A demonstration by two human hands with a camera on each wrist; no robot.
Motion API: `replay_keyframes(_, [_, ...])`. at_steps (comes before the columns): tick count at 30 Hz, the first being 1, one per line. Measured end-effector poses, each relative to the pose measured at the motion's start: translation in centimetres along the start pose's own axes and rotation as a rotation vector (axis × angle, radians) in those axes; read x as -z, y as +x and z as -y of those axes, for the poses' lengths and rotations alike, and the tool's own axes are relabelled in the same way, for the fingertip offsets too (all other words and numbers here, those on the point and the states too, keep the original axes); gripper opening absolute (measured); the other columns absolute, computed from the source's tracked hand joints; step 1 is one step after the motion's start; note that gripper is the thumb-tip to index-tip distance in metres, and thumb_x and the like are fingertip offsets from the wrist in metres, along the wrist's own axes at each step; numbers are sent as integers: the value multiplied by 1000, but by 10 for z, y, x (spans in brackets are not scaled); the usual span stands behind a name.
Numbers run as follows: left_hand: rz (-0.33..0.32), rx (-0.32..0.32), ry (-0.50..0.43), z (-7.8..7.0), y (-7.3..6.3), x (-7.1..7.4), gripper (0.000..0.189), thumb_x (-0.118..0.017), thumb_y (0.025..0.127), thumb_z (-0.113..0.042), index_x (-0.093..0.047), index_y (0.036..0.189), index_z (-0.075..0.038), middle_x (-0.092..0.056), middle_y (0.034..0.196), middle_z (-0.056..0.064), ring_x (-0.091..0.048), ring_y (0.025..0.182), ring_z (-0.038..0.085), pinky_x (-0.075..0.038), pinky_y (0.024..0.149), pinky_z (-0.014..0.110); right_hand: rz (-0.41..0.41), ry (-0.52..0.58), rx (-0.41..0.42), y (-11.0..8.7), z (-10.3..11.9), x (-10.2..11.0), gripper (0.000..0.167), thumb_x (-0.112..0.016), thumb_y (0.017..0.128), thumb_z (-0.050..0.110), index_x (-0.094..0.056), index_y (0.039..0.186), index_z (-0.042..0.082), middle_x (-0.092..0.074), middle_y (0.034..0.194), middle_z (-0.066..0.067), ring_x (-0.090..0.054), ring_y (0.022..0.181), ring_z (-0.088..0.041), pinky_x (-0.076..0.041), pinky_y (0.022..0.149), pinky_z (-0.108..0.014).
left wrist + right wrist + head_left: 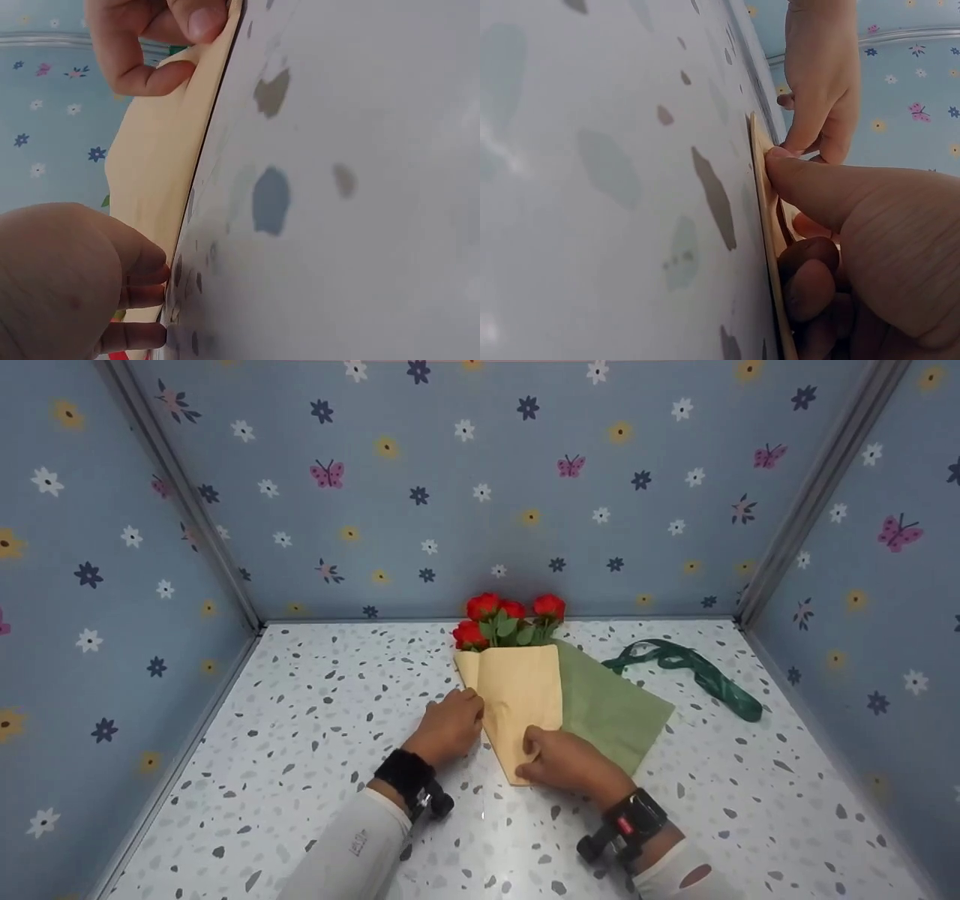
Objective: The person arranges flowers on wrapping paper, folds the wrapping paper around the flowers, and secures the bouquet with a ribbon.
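A bunch of red artificial-looking roses [512, 615] with green leaves lies at the back middle of the table, its stems hidden under tan wrapping paper [519, 679]. Green paper [607, 709] spreads out from under the tan layer to the right. My left hand [448, 725] touches the tan paper's left edge; in the left wrist view its fingers [142, 296] reach down to the table there. Near the pointed lower end, my right hand [574, 761] pinches the tan paper, thumb [795, 176] on the edge and other fingers curled beside it.
A loose dark green ribbon [705, 675] lies in loops on the right of the table. The speckled white table [315, 720] ends at a blue flowered back wall [420, 532], with matching panels on both sides.
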State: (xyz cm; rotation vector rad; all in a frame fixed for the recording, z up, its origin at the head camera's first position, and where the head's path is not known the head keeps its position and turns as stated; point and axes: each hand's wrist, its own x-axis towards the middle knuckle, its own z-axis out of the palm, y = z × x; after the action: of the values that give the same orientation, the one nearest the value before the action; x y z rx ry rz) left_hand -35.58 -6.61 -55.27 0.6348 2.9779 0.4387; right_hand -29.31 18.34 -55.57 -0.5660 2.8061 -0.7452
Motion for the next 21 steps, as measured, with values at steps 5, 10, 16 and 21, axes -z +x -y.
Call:
replay_keyframes(5, [17, 17, 27, 13, 17, 6, 13, -55, 117, -19, -66, 114, -14, -60, 120, 7, -58, 116, 30, -54, 104, 67, -8, -4, -6, 1, -1, 0, 32, -88, 99, 38, -64, 110, 20, -63, 81, 1, -61, 75, -19, -50, 68, -38])
replay_keyframes(10, [13, 47, 51, 27, 40, 12, 23, -48, 120, -20, -67, 127, -11, -62, 133, 11, -59, 128, 36, -51, 111, 72, -7, -9, -12, 3, -1, 0, 32, -87, 99, 40, -65, 111, 20, -62, 79, 2, -60, 74, -20, -49, 68, -38])
replay_keyframes(16, [23, 93, 71, 40, 66, 16, 37, -47, 123, -28, -63, 151, -9, -62, 154, 14, -59, 142, 39, -53, 114, 71, 18, 0, -20, 2, 0, 1, 33, -87, 99, 42, -66, 114, 21, -61, 78, 3, -59, 72, -19, -49, 67, -39])
replay_keyframes(21, [36, 123, 89, 45, 81, 18, 42, -44, 124, -27, -59, 159, -9, -60, 161, 17, -59, 147, 41, -55, 115, 66, 27, 6, -27, 1, -2, 1, 34, -87, 99, 44, -66, 116, 21, -61, 78, 4, -60, 72, -18, -49, 67, -38])
